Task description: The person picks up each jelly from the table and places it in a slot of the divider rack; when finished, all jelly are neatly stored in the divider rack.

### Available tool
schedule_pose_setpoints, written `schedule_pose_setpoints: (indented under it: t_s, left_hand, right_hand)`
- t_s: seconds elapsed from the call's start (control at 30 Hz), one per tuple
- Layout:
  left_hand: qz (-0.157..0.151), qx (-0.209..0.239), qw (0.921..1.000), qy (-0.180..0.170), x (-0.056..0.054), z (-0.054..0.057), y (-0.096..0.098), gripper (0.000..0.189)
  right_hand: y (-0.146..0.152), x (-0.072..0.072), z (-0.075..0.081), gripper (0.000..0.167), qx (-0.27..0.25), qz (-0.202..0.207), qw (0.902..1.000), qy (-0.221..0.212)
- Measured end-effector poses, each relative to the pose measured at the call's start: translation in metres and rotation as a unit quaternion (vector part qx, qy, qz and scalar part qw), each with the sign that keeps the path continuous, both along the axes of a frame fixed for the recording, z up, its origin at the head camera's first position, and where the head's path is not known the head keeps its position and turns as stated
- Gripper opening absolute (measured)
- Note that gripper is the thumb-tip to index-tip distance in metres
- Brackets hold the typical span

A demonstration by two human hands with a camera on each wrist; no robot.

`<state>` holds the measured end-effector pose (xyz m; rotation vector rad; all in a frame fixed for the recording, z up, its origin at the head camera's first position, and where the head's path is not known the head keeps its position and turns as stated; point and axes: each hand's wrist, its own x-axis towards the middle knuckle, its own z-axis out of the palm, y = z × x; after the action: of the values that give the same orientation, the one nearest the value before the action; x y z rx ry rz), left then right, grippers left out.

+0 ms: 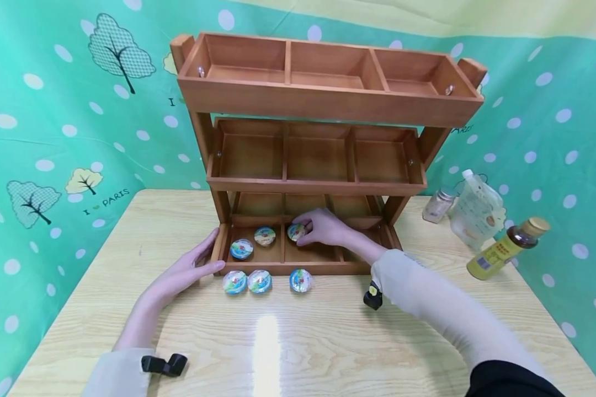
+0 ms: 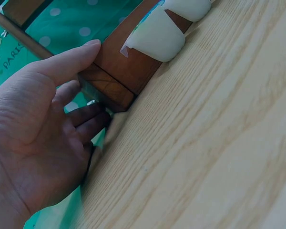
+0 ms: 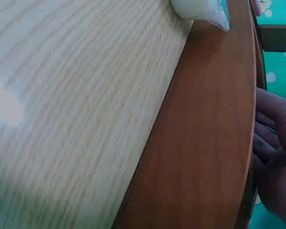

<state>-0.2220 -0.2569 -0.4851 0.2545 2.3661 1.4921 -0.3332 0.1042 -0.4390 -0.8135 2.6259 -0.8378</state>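
Observation:
My right hand [image 1: 325, 228] reaches into the middle compartment of the bottom tray of a brown wooden shelf rack [image 1: 328, 99]. Its thumb and fingers pinch a small foil-lidded cup [image 1: 296, 232]; in the right wrist view the tray's front board hides that cup. My left hand [image 1: 191, 267] touches the left end of the same tray, thumb extended along the front corner and fingers at the side. Two similar cups, one nearer [image 1: 241, 249] and one farther back [image 1: 265, 236], sit in the left compartment. Three more, a left [image 1: 235, 282], a middle [image 1: 259, 281] and a right cup [image 1: 300, 280], stand before the tray.
The rack's upper tiers overhang the bottom tray. On the table's right side stand a lidded jar [image 1: 439, 205], a spouted pouch [image 1: 477, 212] and a tilted-looking bottle [image 1: 506, 248] with a yellow label. A green patterned cloth [image 1: 79, 138] hangs behind the table.

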Motion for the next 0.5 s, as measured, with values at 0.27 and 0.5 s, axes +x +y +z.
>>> schedule_pose_setpoints:
  t_s: [0.27,0.5]
  left_hand:
    - [-0.001,0.002,1.0,0.001,-0.0003,-0.0012,-0.0001,0.085]
    - [-0.002,-0.003,1.0,0.006,-0.0007,-0.0013,-0.0001,0.084]
  right_hand:
    - [-0.0025,-0.0002,-0.0032,0.057,-0.003,-0.001,1.0,-0.006]
    - [0.0068,0.0017,-0.0012,0.058,-0.012,0.008,0.9997,-0.022]
